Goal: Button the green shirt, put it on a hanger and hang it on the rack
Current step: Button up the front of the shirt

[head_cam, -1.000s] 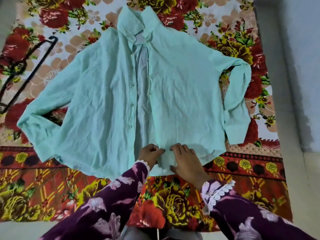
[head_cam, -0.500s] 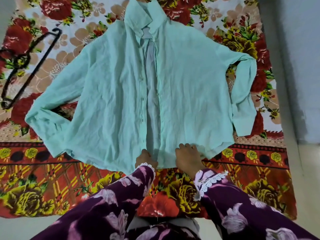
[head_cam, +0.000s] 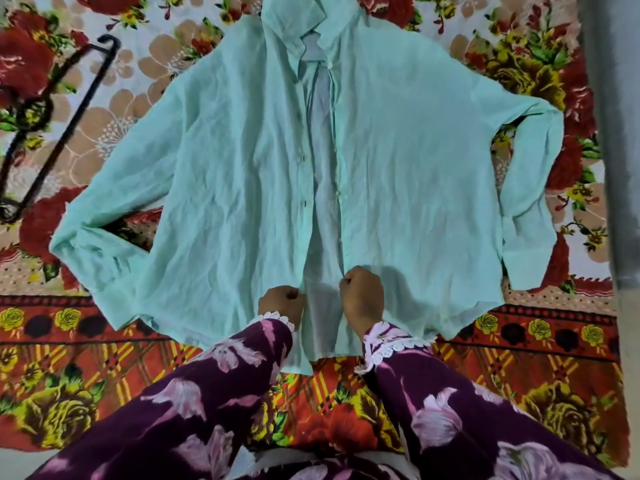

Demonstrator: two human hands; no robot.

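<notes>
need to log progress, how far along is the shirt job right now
Done: the green shirt lies spread flat on the floral bedspread. In hand: the left hand and right hand each grip a front edge near the hem, the front open between them. Left: all buttoning, then the black hanger, untouched beside the shirt. No rack is visible.

There are no words, numbers or signs to read here. The green shirt has no label showing, and the flowered sheet under it has only pictures of flowers.
</notes>
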